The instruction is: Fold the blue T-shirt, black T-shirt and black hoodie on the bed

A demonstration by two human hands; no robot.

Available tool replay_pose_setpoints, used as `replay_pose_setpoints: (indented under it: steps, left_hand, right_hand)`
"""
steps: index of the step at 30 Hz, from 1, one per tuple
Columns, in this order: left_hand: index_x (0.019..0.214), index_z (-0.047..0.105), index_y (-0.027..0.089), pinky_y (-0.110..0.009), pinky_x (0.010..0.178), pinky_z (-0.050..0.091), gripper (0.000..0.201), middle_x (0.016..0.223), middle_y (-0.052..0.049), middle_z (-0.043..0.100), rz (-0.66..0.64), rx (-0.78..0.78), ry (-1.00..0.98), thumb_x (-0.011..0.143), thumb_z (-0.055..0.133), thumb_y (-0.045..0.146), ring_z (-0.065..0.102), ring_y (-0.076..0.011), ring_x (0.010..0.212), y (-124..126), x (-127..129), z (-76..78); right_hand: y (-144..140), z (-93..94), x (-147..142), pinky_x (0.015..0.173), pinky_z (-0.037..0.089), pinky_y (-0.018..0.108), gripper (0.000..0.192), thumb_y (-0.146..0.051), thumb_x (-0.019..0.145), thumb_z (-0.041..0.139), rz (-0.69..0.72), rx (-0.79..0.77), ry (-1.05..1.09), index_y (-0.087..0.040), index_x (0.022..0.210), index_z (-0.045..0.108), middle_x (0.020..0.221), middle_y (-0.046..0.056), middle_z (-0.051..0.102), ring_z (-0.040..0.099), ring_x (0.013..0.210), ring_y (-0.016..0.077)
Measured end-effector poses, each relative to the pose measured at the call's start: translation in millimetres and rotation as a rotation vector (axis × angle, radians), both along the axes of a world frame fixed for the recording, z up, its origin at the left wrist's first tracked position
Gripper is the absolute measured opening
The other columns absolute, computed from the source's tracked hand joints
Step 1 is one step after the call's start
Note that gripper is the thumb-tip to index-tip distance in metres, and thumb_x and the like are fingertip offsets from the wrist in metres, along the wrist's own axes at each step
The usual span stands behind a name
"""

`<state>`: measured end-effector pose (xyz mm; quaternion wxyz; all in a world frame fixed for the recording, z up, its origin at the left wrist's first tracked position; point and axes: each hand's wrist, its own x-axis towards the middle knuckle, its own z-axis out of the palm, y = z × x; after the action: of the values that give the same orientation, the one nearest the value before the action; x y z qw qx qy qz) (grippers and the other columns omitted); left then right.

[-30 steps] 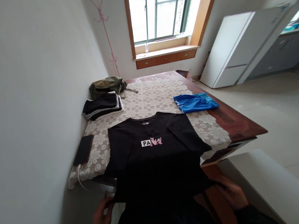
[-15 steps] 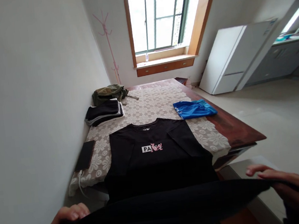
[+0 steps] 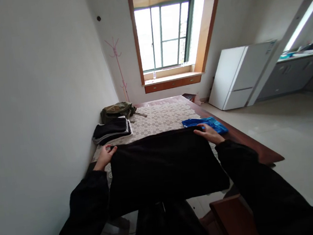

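Observation:
A black T-shirt is folded over on itself at the near end of the table, its print and collar now covered. My left hand pinches the far left corner of the doubled cloth. At the far right corner my right hand grips the same edge, close to a folded blue garment. The fold of the shirt hangs toward me past the table's near edge.
A stack of folded black, grey and white clothes lies by the left wall, with a green backpack behind it. Lace cloth covers the wooden table. A brown wooden seat stands at the lower right.
Both hands have carried the shirt's hem forward and over the collar end, folding the shirt and hiding its print. The camera view has tilted upward.

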<state>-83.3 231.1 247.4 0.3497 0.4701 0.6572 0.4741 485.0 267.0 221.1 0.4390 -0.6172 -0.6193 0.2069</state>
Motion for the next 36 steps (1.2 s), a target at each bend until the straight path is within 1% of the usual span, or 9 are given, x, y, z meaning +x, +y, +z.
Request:
replay_pose_setpoints:
  steps: [3, 5, 7, 10, 17, 22, 27, 32, 36]
  left_hand:
    - [0.107, 0.059, 0.018, -0.030, 0.061, 0.054, 0.063, 0.074, -0.001, 0.068, -0.015, -0.029, 0.007, 0.062, 0.092, 0.047, 0.067, -0.0183, 0.063, 15, 0, -38.1]
    - [0.107, 0.058, 0.019, -0.030, 0.062, 0.055, 0.062, 0.076, -0.002, 0.069, -0.026, -0.006, 0.001, 0.062, 0.091, 0.046, 0.069, -0.0193, 0.066, 13, -4, -56.9]
    - [0.108, 0.057, 0.021, -0.030, 0.062, 0.056, 0.060, 0.082, -0.003, 0.071, -0.032, 0.034, -0.006, 0.065, 0.088, 0.048, 0.071, -0.0201, 0.070, 10, -8, -68.6]
    - [0.111, 0.054, 0.024, -0.029, 0.062, 0.055, 0.057, 0.092, -0.004, 0.072, -0.022, 0.107, -0.006, 0.071, 0.081, 0.054, 0.071, -0.0193, 0.072, 11, -10, -77.0]
    - [0.087, 0.063, 0.023, -0.030, 0.069, 0.053, 0.031, 0.082, -0.002, 0.071, -0.045, 0.165, 0.073, 0.072, 0.075, 0.047, 0.069, -0.0211, 0.079, 14, -11, -80.8]
    - [0.089, 0.077, 0.022, -0.032, 0.077, 0.054, 0.027, 0.095, -0.007, 0.077, -0.103, 0.124, 0.113, 0.072, 0.074, 0.042, 0.070, -0.0254, 0.091, 8, -11, -76.6]
    - [0.104, 0.079, 0.019, -0.032, 0.069, 0.053, 0.042, 0.086, -0.006, 0.077, -0.128, 0.116, 0.062, 0.071, 0.075, 0.046, 0.069, -0.0258, 0.083, 2, -11, -74.2]
    - [0.101, 0.078, 0.019, -0.034, 0.073, 0.055, 0.050, 0.089, -0.007, 0.076, -0.073, 0.195, -0.002, 0.071, 0.071, 0.059, 0.069, -0.0251, 0.082, 4, -17, -69.6]
    - [0.108, 0.078, 0.019, -0.031, 0.067, 0.052, 0.050, 0.084, -0.005, 0.074, -0.074, 0.210, 0.030, 0.075, 0.067, 0.054, 0.066, -0.0211, 0.073, 18, -16, -62.8]
  right_hand:
    - [12, -44.7, -1, 0.087, 0.056, 0.047, 0.056, -0.047, 0.064, 0.086, -0.015, -0.098, -0.002, -0.022, 0.111, 0.067, 0.091, 0.010, 0.074, 0.071, 0.089, 0.0327]
    - [11, -70.0, 2, 0.084, 0.056, 0.044, 0.053, -0.047, 0.068, 0.081, -0.002, -0.091, 0.052, -0.025, 0.113, 0.064, 0.088, 0.006, 0.073, 0.070, 0.082, 0.0290]
    - [9, -85.7, 6, 0.080, 0.057, 0.041, 0.048, -0.047, 0.073, 0.075, 0.039, -0.053, 0.120, -0.028, 0.114, 0.061, 0.089, 0.003, 0.071, 0.070, 0.078, 0.0259]
    - [12, -92.8, 9, 0.076, 0.058, 0.039, 0.042, -0.047, 0.077, 0.071, 0.079, 0.000, 0.170, -0.028, 0.112, 0.057, 0.096, 0.003, 0.070, 0.071, 0.081, 0.0248]
    - [21, -96.3, 9, 0.087, 0.057, 0.042, 0.028, -0.047, 0.074, 0.071, 0.076, 0.029, 0.181, -0.026, 0.082, 0.054, 0.106, 0.007, 0.073, 0.072, 0.093, 0.0272]
    - [18, -99.1, 16, 0.105, 0.049, 0.048, 0.019, -0.044, 0.074, 0.067, 0.039, 0.003, 0.136, -0.025, 0.071, 0.068, 0.116, 0.008, 0.076, 0.068, 0.111, 0.0326]
    - [15, -94.8, 19, 0.102, 0.052, 0.045, 0.025, -0.042, 0.074, 0.069, 0.024, -0.024, 0.131, -0.027, 0.090, 0.083, 0.104, 0.003, 0.079, 0.071, 0.104, 0.0305]
    - [15, -89.5, 28, 0.097, 0.055, 0.045, 0.033, -0.050, 0.079, 0.069, -0.060, 0.134, 0.281, -0.025, 0.096, 0.083, 0.101, 0.004, 0.079, 0.069, 0.105, 0.0316]
    - [24, -81.3, 32, 0.091, 0.058, 0.046, 0.042, -0.055, 0.081, 0.068, 0.005, 0.091, 0.262, -0.022, 0.104, 0.082, 0.097, 0.006, 0.079, 0.072, 0.096, 0.0305]
